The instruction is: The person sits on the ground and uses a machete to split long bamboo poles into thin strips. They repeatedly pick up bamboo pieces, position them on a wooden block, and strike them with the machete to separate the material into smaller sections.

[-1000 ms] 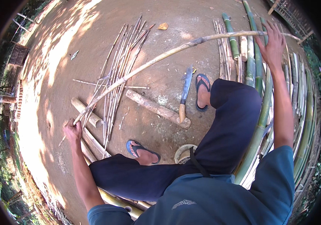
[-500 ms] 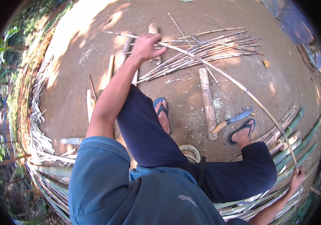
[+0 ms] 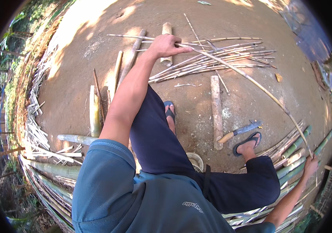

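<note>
Container [image 3: 197, 156] sits partly hidden, contents unclear; left grip [image 3: 167, 46] and right grip [image 3: 311, 166] curl closed around one long pole [image 3: 251, 80].

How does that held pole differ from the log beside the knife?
The pole is long and thin; the log is shorter and thicker. The pole is held in the left hand and right hand; the log lies on the ground. Both look light brown.

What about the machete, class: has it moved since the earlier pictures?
No: the machete stays put, its handle overlapping the same end of the short log.
</note>
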Tool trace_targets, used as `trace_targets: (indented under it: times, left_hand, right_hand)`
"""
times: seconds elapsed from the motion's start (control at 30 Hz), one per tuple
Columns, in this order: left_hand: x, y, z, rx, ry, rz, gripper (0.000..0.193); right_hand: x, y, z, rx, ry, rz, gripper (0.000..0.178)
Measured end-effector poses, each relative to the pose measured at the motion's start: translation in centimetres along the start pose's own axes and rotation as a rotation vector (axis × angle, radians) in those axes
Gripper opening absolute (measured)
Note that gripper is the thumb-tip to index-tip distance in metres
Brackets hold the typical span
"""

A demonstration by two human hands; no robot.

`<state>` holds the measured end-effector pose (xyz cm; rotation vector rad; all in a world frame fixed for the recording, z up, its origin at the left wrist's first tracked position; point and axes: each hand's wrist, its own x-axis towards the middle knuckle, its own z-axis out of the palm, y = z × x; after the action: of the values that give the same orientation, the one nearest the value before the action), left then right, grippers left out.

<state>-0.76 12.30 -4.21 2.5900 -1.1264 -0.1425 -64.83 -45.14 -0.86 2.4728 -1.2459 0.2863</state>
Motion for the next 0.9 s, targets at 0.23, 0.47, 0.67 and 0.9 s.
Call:
trace_targets:
  times: [0.23, 0.47, 0.67, 0.9]
  left_hand:
    - [1.0, 1.1, 0.0, 0.107, 0.045, 0.048, 0.078]
    - [2.0, 2.6, 1.2, 0.075, 0.164, -0.077, 0.066]
    - [3.2, 1.1, 0.0, -0.037, 0.602, -0.189, 0.063]
    - [3.2, 8.0, -2.3, -0.745, 0.860, -0.532, 0.054]
  right_hand:
    - [-4.3, -5.5, 2.9, 0.132, -0.119, 0.120, 0.043]
    - [-1.0, -8.3, 2.9, 0.172, 0.387, 0.204, 0.070]
    - [-7.0, -4.7, 9.9, 1.148, 0.010, 0.797, 0.035]
    - [-23.8, -10.1, 22.8, 0.576, -0.432, 1.144, 0.040]
